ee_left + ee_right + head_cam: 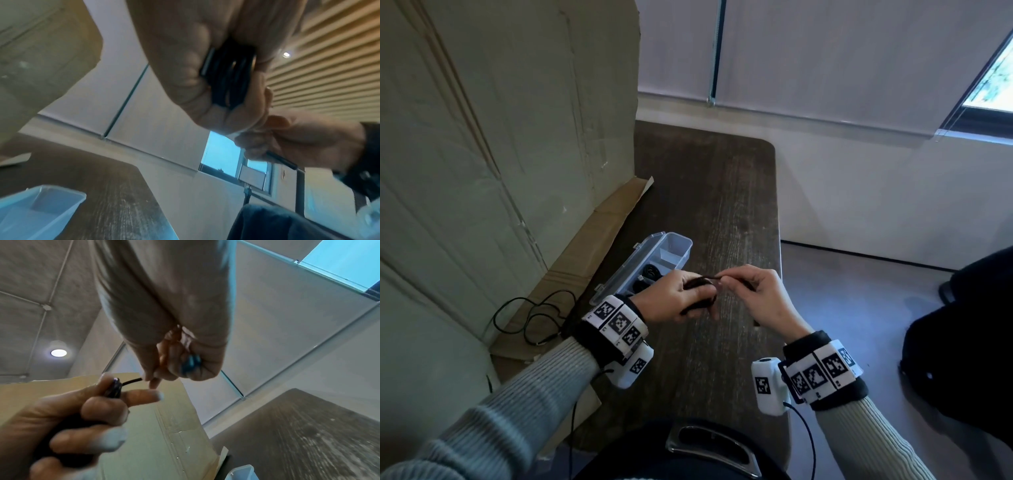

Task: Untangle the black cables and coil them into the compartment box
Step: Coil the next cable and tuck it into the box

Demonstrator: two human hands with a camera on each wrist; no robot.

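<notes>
My left hand (681, 296) grips a coiled black cable (700, 291) above the dark table; the coil (228, 78) shows wrapped inside its fingers. My right hand (753, 287) pinches the loose end of that cable (131, 381) just right of the coil, and the plug end (283, 160) sticks out under its palm. The clear compartment box (654, 263) lies open left of my hands, with black cable coils (650, 274) in its near compartments. Another black cable (530, 318) lies loose on the cardboard at the left.
A tall cardboard sheet (500, 137) stands along the left side, its flap lying on the dark wooden table (722, 205). The table's right edge drops to the floor. A dark bag (962, 342) sits on the floor at the right.
</notes>
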